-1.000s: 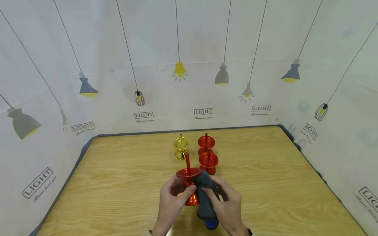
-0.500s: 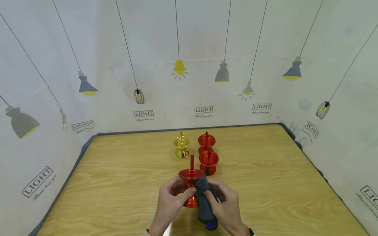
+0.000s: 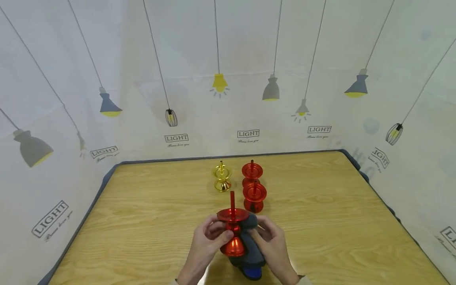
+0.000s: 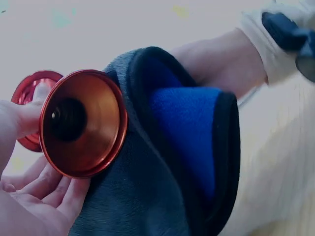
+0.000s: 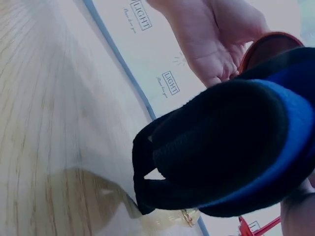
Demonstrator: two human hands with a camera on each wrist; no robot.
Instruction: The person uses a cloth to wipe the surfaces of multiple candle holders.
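Observation:
A shiny red candlestick (image 3: pixel 233 246), with a dish and a thin upright spike, stands nearly upright in the air above the table. My left hand (image 3: pixel 204 247) holds it by its narrow middle, thumb in front. A dark grey-blue cloth (image 3: pixel 251 251) with a bright blue inner side is gripped in my right hand (image 3: pixel 275 246) and lies against the candlestick's right side. In the left wrist view, the hollow underside of the candlestick (image 4: pixel 107 129) faces the camera beside the folded cloth (image 4: pixel 135 191). The cloth (image 5: pixel 211 142) hides most of my right fingers in the right wrist view.
Two more red candlesticks, a nearer one (image 3: pixel 254 194) and a farther one (image 3: pixel 252 171), stand beyond my hands. A gold candlestick (image 3: pixel 222 178) is left of them. The wooden table (image 3: pixel 149 209) meets a lamp-printed curtain (image 3: pixel 192 95) at its back edge.
The candlestick has straightened from a slight tilt and dropped a little lower in view. The cloth now reaches farther behind its base. Both hands keep their hold.

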